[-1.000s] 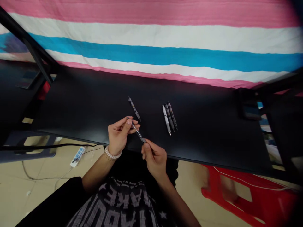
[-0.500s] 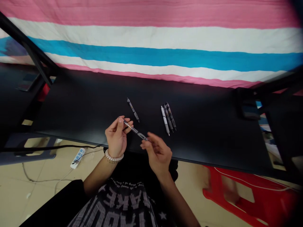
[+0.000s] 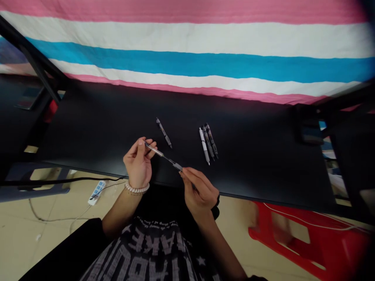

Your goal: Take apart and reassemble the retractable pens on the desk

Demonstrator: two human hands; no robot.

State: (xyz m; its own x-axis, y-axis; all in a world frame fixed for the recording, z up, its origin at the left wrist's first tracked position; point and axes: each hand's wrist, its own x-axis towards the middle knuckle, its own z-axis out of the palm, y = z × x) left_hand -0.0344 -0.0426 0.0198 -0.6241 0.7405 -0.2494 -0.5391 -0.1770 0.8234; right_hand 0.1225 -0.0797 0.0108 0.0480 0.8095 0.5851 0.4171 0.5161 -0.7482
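My left hand (image 3: 137, 164) pinches the back end of a pen's clear barrel (image 3: 154, 149) between thumb and fingers. The pen's grey grip section (image 3: 177, 167) is in the fingertips of my right hand (image 3: 201, 190). Barrel and grip are apart, with the thin refill (image 3: 168, 159) showing between them. Both hands are above the near edge of the black table (image 3: 258, 156). A grey-and-black pen (image 3: 164, 132) lies just beyond my left hand. Further right, a white pen (image 3: 204, 146) rests beside two dark pens (image 3: 211, 139), all roughly parallel.
A striped curtain (image 3: 187, 64) hangs along the table's back edge. Black frame bars flank the table. Below it are a white power strip (image 3: 97, 192) with cables on the floor at left and a red plastic stool (image 3: 293, 234) at right.
The pen has come apart: my right hand has drawn the grip section away from the barrel, exposing the refill. My right fingers have closed on the grip. The view has shifted slightly.
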